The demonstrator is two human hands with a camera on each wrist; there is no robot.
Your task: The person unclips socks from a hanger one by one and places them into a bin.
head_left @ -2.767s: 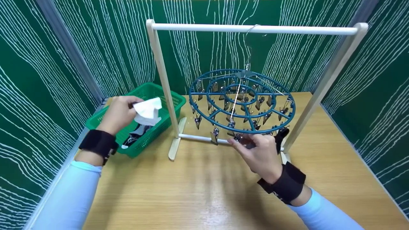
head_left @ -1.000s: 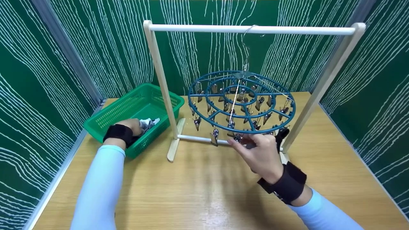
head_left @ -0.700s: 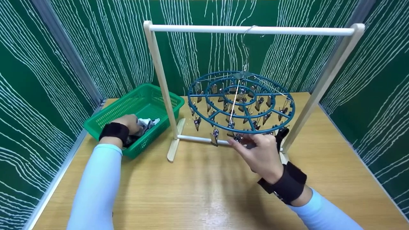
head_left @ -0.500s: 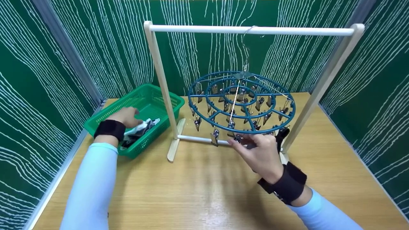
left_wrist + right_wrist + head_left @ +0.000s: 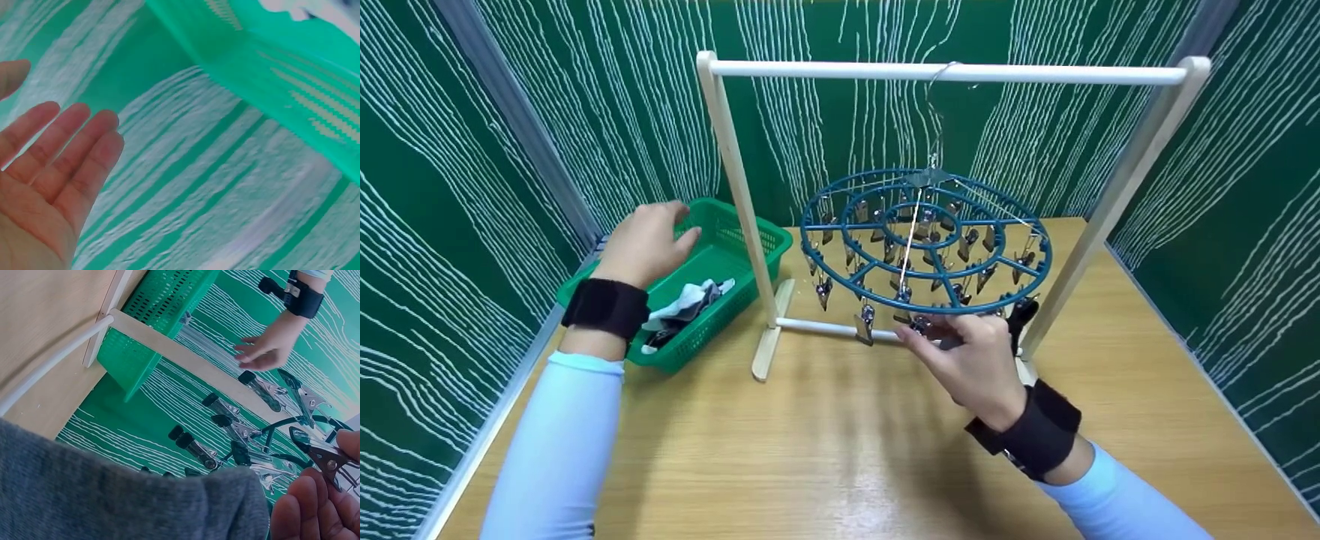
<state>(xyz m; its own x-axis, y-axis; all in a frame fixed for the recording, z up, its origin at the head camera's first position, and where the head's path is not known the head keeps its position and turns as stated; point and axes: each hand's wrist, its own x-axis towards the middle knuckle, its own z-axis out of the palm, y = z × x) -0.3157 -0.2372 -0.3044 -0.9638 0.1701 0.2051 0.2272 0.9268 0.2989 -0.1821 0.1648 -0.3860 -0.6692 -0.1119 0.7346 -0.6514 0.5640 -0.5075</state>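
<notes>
My left hand (image 5: pixel 643 241) is raised over the near left side of the green basket (image 5: pixel 675 358), fingers apart, holding nothing; its bare palm shows in the left wrist view. Crumpled white, grey and black cloth pieces (image 5: pixel 690 304) lie along the basket's near right side. My right hand (image 5: pixel 964 360) is at the front rim of a round blue clip hanger (image 5: pixel 877 294). In the right wrist view, its thumb and fingers pinch a metal clip (image 5: pixel 326 458). Grey cloth (image 5: pixel 129 500) fills that view's lower left; how it is held is hidden.
The hanger hooks over the white top bar (image 5: pixel 840 70) of a wooden rack, with several metal clips dangling. A rack post (image 5: pixel 742 187) stands between basket and hanger. A black item (image 5: pixel 1021 319) hangs beside my right hand. Green, white-streaked walls enclose the wooden table (image 5: pixel 825 450).
My left hand first held a white cloth above the basket, then reached down inside and let go. Now it has risen empty and up-left. My right hand has stayed at the clip.
</notes>
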